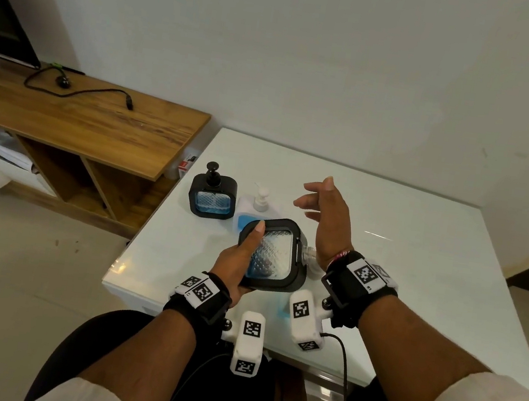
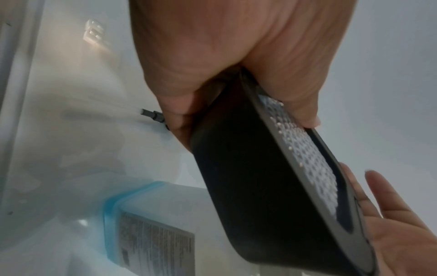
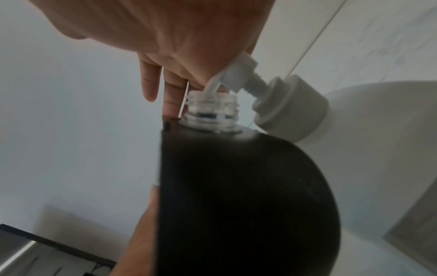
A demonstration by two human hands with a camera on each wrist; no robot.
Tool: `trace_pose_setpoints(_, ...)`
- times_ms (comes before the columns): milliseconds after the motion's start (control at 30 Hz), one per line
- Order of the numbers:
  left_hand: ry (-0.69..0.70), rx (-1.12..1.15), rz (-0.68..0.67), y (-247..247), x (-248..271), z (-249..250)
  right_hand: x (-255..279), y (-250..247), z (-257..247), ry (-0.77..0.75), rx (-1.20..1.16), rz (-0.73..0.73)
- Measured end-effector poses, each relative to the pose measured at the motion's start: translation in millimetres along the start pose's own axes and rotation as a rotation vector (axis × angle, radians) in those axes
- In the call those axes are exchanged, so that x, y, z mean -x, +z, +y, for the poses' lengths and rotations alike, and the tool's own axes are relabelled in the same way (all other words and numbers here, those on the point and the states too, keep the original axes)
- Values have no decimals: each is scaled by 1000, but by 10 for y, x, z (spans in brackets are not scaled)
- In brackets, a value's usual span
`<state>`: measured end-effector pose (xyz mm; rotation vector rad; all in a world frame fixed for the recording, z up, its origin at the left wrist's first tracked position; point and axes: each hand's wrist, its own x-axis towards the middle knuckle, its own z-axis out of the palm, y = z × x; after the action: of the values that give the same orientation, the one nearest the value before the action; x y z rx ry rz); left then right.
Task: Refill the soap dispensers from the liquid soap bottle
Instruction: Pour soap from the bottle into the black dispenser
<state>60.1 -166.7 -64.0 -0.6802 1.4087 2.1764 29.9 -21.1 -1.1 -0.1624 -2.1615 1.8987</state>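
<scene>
My left hand grips a black square soap dispenser with a clear textured window, tilted so its open clear neck points right. The palm of my right hand rests on the pump head of a white soap bottle, fingers straight and spread. The bottle's spout dips into the neck. In the head view this bottle is mostly hidden beneath my right wrist. A second black dispenser with its pump on stands at the back left, a white-and-blue pump bottle beside it.
The white glossy table meets the wall at the back, and its front edge lies close to my lap. A wooden TV unit with a black cable and a dark screen stands lower at the left.
</scene>
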Motion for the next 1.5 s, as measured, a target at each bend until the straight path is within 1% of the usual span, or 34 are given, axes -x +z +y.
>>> trace_pose_setpoints(167,-22,17,2,-34,-14,-15,9,0,-57,6,-38,9)
trace_pose_setpoints(300,-28,42,-15,-50,-27,5,-2,15,-73,27,-41,-17)
trace_pose_setpoints(433,-35,41,-24,-38,-37,13,12,6,-14,-9,48,-45)
trace_pose_setpoints(700,-43,78,10,-101,-60,38,8,3,-83,-38,6,-34)
trace_pose_setpoints(800,-51,78,22,-123,-101,40,22,23,-35,-41,47,-56)
trace_pose_setpoints(900,-55,68,7,-127,-121,37,35,42,21,-69,100,-71)
trace_pose_setpoints(1000,-50,66,-19,-122,-110,33,19,33,18,-65,88,-51)
trace_pose_setpoints(1167,-53,68,-11,-153,-139,24,-1,17,-10,-67,85,-37)
trace_pose_setpoints(1333,-70,73,-19,-147,-159,-10,53,60,24,-102,179,-84)
trace_pose_setpoints(1500,-65,84,-18,-182,-165,-14,-34,16,4,-6,90,-30)
